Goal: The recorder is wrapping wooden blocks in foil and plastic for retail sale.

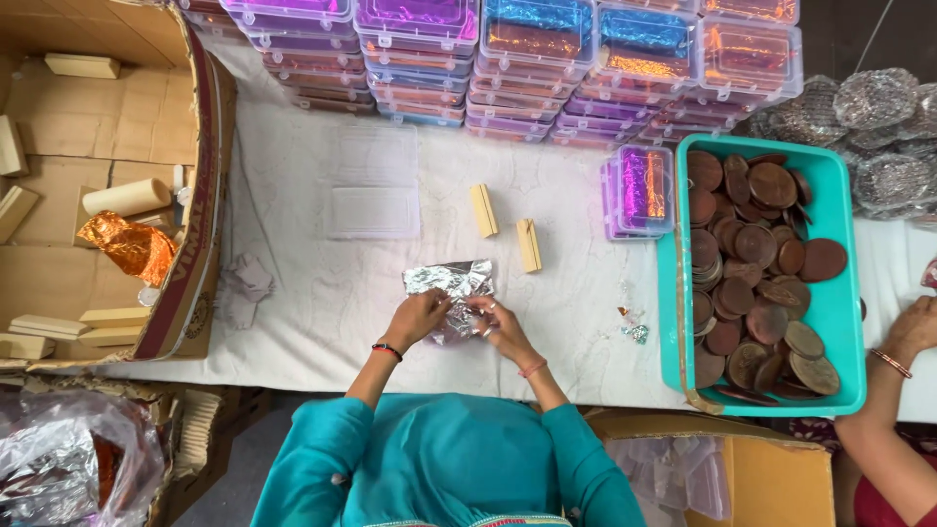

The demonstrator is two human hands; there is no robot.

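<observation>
Silver foil (pixel 451 286) lies crumpled on the white tablecloth (pixel 322 293), its near edge pinched between both hands. Left hand (pixel 415 318) grips the foil's left side with fingers closed; right hand (pixel 500 327) closes on the right side, the sheet spreading away beyond the fingertips. Two wooden blocks (pixel 507 227) stand just past the foil. Well to the right, a teal tray (pixel 839 303) holds brown discs (pixel 756 263); another person's hand (pixel 913 327) rests beside it.

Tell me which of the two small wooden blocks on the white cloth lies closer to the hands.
The right wooden block: it lies lower on the cloth, just above the silver foil the hands work on. The left wooden block lies farther up.
</observation>
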